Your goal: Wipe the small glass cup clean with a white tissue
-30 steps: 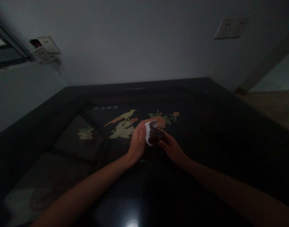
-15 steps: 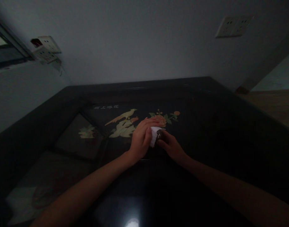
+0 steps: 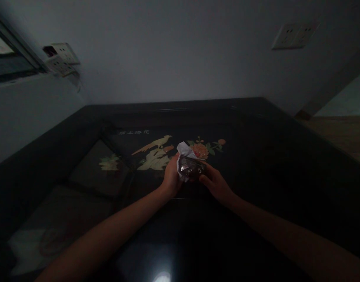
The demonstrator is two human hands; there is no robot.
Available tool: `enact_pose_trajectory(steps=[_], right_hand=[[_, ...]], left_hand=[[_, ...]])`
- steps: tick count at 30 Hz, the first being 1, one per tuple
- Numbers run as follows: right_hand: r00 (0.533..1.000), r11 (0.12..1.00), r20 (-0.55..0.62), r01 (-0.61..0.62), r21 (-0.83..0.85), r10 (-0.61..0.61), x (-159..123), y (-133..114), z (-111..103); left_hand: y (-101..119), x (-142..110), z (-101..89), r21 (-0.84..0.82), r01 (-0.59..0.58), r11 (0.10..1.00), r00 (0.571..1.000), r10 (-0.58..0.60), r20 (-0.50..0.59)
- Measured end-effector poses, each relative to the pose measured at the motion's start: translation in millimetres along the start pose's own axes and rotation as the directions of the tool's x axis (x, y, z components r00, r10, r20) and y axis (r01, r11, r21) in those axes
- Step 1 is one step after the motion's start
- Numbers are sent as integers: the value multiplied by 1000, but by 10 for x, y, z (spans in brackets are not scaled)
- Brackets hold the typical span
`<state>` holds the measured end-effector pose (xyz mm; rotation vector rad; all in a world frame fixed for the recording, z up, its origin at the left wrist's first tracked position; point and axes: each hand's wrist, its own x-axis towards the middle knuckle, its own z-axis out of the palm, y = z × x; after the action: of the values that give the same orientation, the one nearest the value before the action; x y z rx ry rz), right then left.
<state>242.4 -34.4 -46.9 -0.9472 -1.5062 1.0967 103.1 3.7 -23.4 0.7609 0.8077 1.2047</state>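
The room is dim. My right hand (image 3: 215,183) grips a small dark glass cup (image 3: 192,169) over the black table (image 3: 256,164). My left hand (image 3: 170,177) presses a white tissue (image 3: 181,152) against the cup's left side; the fingers are curled round the paper. Both hands meet just in front of the painted bird and flower picture (image 3: 156,150) on the tabletop.
A grey wall rises behind the table, with sockets at upper left (image 3: 60,58) and upper right (image 3: 294,36). A pale sheet with a round glassy thing (image 3: 35,250) lies at the table's near left. Wooden floor (image 3: 344,133) shows at the right.
My left hand, which lay over the cup with the tissue half a second ago, has drawn back to its side; the cup shows again and the tissue sticks up above it.
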Motion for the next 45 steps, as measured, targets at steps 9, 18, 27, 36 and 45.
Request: enact_pose_trajectory(steps=[9,18,27,36,45], right_hand=[[999,1000,-32,-25,-12,25,-15,42,-4],[995,996,-46,-88,-19,87,2,-20,36],[997,998,-36,-68,7,68,-22,28,9],[1000,1000,10,-17,26,17,-14,-17,8],[999,999,4,-41,-16,41,-19,31,-8]], left_hand=[[145,-111,-70,468,-643,606,765,485,423],[204,-74,-59,469,-868,164,480,517,709],[160,-112,19,314,-291,904,949,232,212],[45,-42,9,128,-96,987,995,91,48],[233,-136,-18,482,-701,526,713,507,484]])
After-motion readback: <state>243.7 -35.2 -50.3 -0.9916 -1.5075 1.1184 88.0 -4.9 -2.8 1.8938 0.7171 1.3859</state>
